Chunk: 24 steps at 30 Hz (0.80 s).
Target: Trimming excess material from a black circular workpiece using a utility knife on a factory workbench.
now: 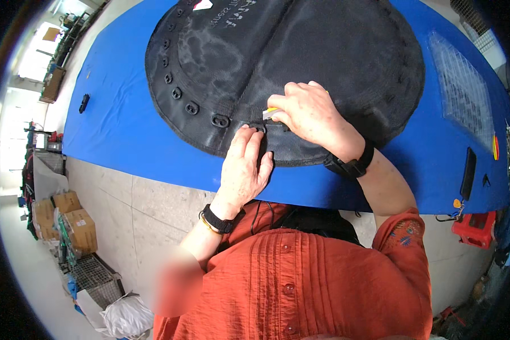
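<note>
A large round black mesh mat (pixel 345 62) lies flat, with a seam across it and a row of black two-hole plastic fittings (pixel 220 120) along its left edge. My left hand (pixel 243 167) rests flat at the mat's near edge, thumb apart, fingertips touching a small dark loop (pixel 259 128). Just to the right, my right hand (pixel 311 113) is closed around a yellow utility knife (pixel 273 112). The knife's pale metal end points left, close above the mat beside my left fingertips. My right palm hides most of its handle.
A blue cloth (pixel 119 102) covers the table. On it lie a small black object (pixel 84 103) at left, a clear plastic sheet (pixel 462 90) and a long black strip (pixel 468 173) at right. A red container (pixel 474 229) is beyond the right edge; cardboard boxes (pixel 79 229) stand at left.
</note>
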Each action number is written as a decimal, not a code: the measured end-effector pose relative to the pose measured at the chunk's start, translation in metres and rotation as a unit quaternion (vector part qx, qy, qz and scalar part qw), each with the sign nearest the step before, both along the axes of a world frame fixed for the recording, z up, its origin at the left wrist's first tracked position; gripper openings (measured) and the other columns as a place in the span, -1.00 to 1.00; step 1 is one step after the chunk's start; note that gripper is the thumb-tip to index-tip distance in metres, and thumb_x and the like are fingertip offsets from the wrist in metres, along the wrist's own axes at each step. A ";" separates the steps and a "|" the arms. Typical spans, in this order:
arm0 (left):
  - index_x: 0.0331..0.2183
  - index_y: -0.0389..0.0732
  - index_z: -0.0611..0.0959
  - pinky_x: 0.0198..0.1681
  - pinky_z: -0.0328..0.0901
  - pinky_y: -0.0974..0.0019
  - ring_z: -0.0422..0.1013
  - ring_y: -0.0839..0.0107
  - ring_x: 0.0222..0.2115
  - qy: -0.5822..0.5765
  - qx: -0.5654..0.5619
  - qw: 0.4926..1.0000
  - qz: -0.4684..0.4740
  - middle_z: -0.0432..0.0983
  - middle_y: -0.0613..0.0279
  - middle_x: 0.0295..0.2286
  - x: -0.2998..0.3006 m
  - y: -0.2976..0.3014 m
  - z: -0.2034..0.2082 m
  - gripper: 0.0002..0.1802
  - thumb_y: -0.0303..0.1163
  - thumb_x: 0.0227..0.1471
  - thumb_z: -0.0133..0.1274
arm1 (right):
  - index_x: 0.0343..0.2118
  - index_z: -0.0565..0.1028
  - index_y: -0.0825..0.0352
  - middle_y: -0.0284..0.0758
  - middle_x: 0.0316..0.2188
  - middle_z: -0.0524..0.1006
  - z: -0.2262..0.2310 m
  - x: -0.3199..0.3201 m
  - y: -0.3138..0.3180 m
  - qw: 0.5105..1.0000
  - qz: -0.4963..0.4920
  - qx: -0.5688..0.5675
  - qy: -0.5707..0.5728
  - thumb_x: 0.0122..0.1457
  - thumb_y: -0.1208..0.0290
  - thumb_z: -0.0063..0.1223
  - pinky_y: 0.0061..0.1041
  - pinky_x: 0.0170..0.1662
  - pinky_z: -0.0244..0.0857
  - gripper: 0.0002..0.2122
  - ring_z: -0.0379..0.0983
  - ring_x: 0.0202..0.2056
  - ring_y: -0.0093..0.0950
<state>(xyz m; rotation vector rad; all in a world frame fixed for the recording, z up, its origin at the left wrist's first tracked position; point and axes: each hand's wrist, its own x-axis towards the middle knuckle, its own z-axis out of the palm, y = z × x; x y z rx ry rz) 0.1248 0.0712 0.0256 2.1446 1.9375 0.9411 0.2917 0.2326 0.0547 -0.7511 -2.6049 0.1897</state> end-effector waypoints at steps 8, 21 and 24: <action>0.10 -0.38 0.57 0.24 0.37 -0.04 0.40 -0.21 0.18 0.003 0.003 1.000 -0.003 0.46 -0.20 0.09 -0.001 -0.001 0.000 -0.48 -0.43 0.11 0.25 | -0.23 0.67 0.08 -0.31 -0.39 0.61 -0.004 0.003 0.006 0.999 0.009 -0.026 0.028 0.20 0.16 0.33 -0.21 -0.10 0.42 -0.83 0.64 -0.24 -0.28; 0.15 -0.40 0.55 0.26 0.34 -0.04 0.36 -0.20 0.20 0.009 -0.012 1.000 -0.009 0.44 -0.21 0.11 0.000 0.000 0.001 -0.43 -0.46 0.10 0.22 | -0.27 0.69 0.10 -0.33 -0.45 0.58 -0.008 0.004 0.009 0.998 0.010 -0.055 0.035 0.32 0.07 0.18 -0.24 -0.10 0.43 -0.77 0.60 -0.29 -0.29; 0.13 -0.44 0.56 0.31 0.31 -0.05 0.35 -0.20 0.22 0.015 -0.025 1.000 -0.006 0.44 -0.22 0.10 0.000 0.000 0.002 -0.44 -0.38 0.14 0.23 | -0.26 0.68 0.11 -0.32 -0.45 0.59 -0.009 0.004 0.009 0.998 0.007 -0.055 0.032 0.32 0.07 0.18 -0.23 -0.09 0.42 -0.77 0.61 -0.28 -0.29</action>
